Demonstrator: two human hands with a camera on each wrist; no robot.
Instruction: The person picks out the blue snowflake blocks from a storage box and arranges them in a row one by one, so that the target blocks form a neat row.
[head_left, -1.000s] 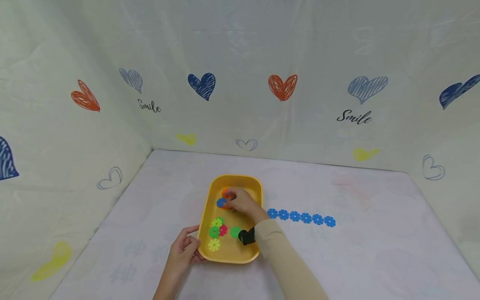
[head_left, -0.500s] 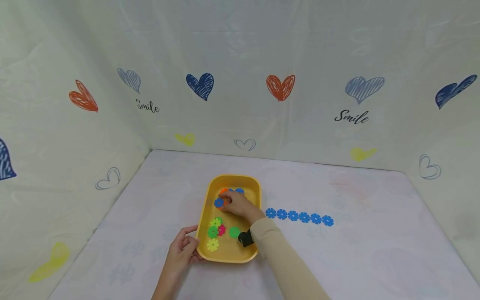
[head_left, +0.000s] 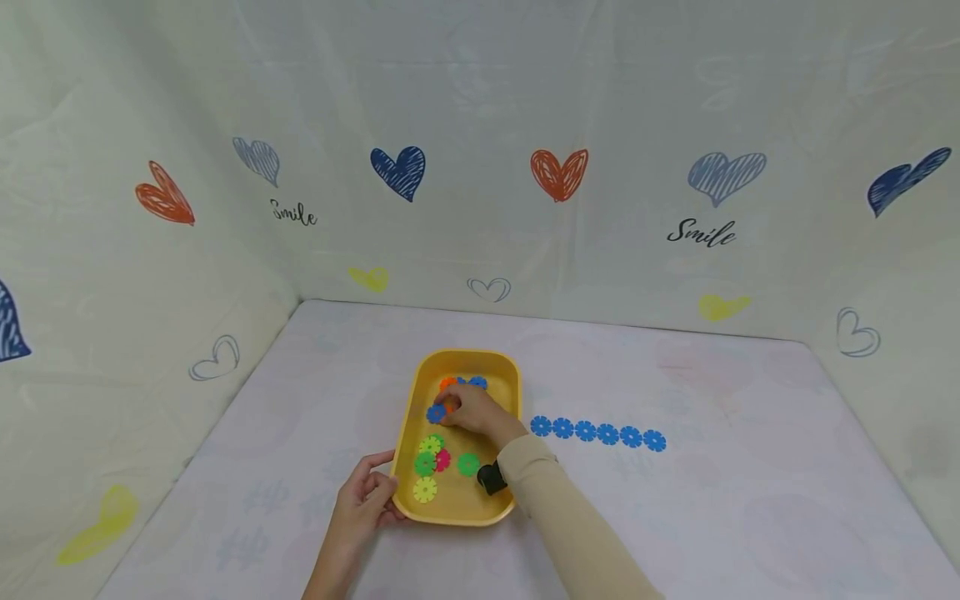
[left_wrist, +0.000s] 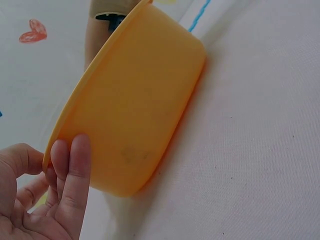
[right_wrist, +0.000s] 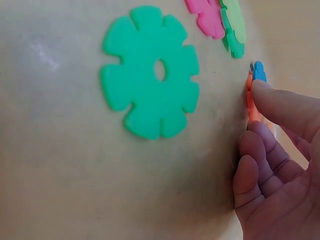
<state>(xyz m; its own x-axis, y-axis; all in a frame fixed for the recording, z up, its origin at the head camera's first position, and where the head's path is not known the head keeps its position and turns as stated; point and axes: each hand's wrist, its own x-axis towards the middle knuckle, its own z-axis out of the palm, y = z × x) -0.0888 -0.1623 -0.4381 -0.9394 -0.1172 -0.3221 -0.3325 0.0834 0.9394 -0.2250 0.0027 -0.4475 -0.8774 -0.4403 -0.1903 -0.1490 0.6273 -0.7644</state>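
Slightly nearer now, the right hand [head_left: 467,410] pinches a blue disc [head_left: 436,413] lying on an orange disc [right_wrist: 251,102] inside the yellow tray [head_left: 507,371]; both may lift together. Left hand [head_left: 365,500] grips the tray's near corner.

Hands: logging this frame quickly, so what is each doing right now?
Left hand: grips the near left rim of the yellow tray.
Right hand: pinches a blue snowflake disc inside the tray.

You see a yellow-orange tray [head_left: 415,398] holding green [right_wrist: 150,71], pink [right_wrist: 206,19], orange [right_wrist: 250,97] and blue [head_left: 436,413] discs; a blue disc row [head_left: 596,433] at three o'clock.
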